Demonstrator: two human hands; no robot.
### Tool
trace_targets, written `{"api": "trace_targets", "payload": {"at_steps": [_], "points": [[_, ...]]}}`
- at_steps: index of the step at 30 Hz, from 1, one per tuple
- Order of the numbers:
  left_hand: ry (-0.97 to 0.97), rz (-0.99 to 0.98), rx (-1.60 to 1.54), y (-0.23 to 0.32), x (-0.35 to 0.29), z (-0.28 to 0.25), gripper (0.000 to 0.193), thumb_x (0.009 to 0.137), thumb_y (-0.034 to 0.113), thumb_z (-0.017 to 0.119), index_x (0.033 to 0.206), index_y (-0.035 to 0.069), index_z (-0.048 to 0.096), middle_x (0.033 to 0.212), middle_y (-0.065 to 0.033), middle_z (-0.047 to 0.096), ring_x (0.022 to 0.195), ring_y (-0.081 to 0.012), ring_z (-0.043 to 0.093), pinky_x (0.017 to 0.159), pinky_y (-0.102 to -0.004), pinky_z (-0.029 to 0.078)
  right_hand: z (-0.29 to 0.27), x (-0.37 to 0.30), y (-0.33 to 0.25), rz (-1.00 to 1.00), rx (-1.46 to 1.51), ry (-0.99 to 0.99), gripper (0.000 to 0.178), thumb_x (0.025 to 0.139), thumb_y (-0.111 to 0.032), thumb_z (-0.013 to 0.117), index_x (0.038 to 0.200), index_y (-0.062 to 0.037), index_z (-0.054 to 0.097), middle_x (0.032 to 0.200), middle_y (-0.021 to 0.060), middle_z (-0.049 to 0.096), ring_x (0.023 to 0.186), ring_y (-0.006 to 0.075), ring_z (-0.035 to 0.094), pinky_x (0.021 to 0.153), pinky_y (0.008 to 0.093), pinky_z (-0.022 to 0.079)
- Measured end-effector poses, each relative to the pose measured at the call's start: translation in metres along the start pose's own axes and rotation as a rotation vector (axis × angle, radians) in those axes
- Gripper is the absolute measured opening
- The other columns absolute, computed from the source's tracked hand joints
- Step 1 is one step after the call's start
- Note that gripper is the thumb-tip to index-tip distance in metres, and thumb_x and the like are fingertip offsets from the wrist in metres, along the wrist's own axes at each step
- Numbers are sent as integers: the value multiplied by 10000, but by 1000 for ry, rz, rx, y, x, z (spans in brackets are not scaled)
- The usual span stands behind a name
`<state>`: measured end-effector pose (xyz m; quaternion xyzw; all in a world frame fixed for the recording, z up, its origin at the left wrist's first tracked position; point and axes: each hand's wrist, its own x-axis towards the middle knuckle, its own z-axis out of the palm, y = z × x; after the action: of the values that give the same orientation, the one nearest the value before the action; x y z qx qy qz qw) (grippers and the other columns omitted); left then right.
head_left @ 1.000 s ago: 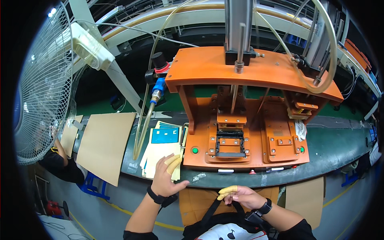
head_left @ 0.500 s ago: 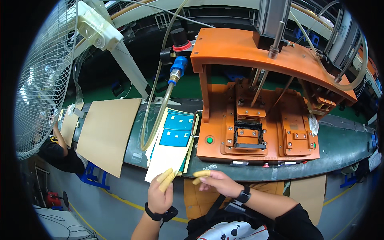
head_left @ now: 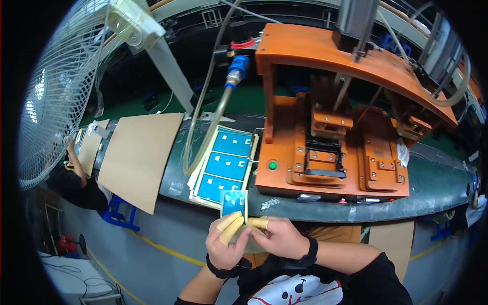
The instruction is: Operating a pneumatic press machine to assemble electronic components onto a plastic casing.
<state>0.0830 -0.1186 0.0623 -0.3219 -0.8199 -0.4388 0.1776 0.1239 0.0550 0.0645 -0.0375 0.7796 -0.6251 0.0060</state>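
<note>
We've got blue film (head_left: pixel 233 202) pinched in our left hand (head_left: pixel 223 245), near end of the sheet stack (head_left: pixel 195 184) | right hand (head_left: pixel 285 238) meets it, grip we can't tell | black frame (head_left: pixel 325 174) seated in orange press (head_left: pixel 297 43) | three blue panels (head_left: pixel 227 165) remain unlifted

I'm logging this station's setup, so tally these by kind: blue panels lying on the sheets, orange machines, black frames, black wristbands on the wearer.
Blue panels, held blue piece excluded: 3
Orange machine: 1
Black frame: 1
Black wristbands: 2
Total: 7
</note>
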Motion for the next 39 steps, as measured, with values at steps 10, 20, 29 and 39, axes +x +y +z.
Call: {"api": "trace_targets", "payload": {"at_steps": [10,20,29,39], "points": [[11,-365,-693,8,-6,35,104,895,48,639,948,-34,676,962,-176,697,898,-210,663,823,-339,528,-114,-103,18,-275,-164,232,202,903,-79,624,1096,-44,671,876,99,656,763,228,643,677,340,515],[-123,-473,-1152,-6,-10,82,179,958,111,598,1111,18,583,1029,-85,646,885,-166,622,839,-293,492,-123,-421,241,922,819,1110,190,981,-174,542,1083,-41,630,774,50,674,549,155,634,474,260,522],[-210,-470,-1006,29,-2,102,160,879,38,672,1000,-46,610,925,-116,675,823,-146,638,789,-257,499,-81,-456,326,1081,1341,1539,558,952,-492,494,1225,-7,470,1017,224,596,770,310,641,587,434,550],[-225,-399,-878,30,25,80,133,869,-19,652,992,-71,643,931,-135,700,810,-141,668,742,-242,526,-171,-193,52,115,-202,744,194,883,-122,663,1013,23,670,899,92,674,775,180,649,688,302,518]]}}
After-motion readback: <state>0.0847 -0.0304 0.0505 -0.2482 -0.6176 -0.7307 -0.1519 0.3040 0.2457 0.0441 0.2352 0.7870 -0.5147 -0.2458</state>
